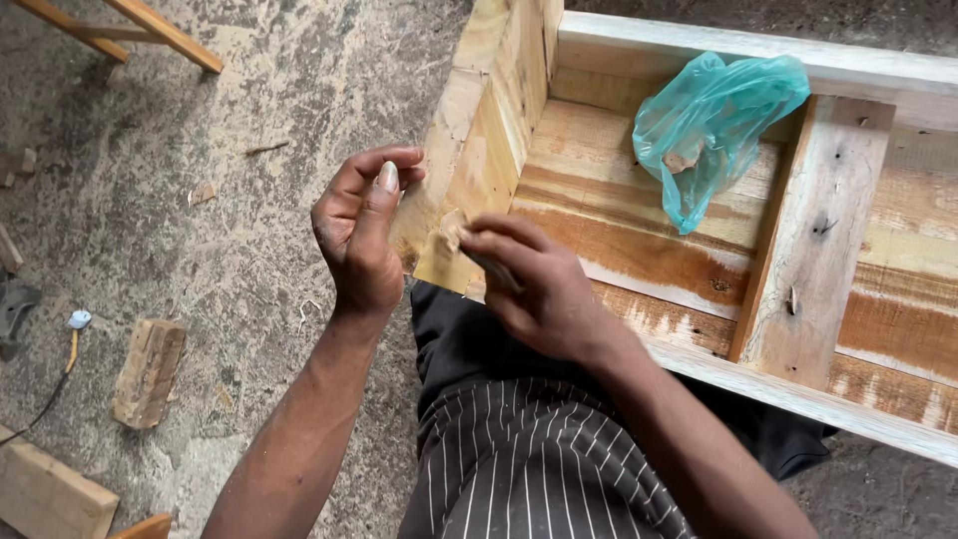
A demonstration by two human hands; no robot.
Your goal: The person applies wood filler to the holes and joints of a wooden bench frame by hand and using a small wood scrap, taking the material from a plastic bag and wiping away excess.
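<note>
Hands first: our right hand (544,289) pinches a thin stick-like tool (489,268) against the near corner of the frame (469,190), while our left hand (359,235) hovers beside it with fingers curled, holding nothing we can make out. Frame looks stiff, rough and probably heavy, so we'd grab its side rails, and the teal bag (714,130) farther in looks light and floppy.

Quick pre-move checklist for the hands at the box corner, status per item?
1. Right hand grips a small tool with pale paste on its tip, at the wooden box corner: ok.
2. Left hand free, fingers curled, beside the corner: ok.
3. What the left fingers pinch: cannot tell.
4. Green plastic bag lies inside the box, apart from both hands: ok.
5. Wood block on the floor, away from the hands: ok.
</note>
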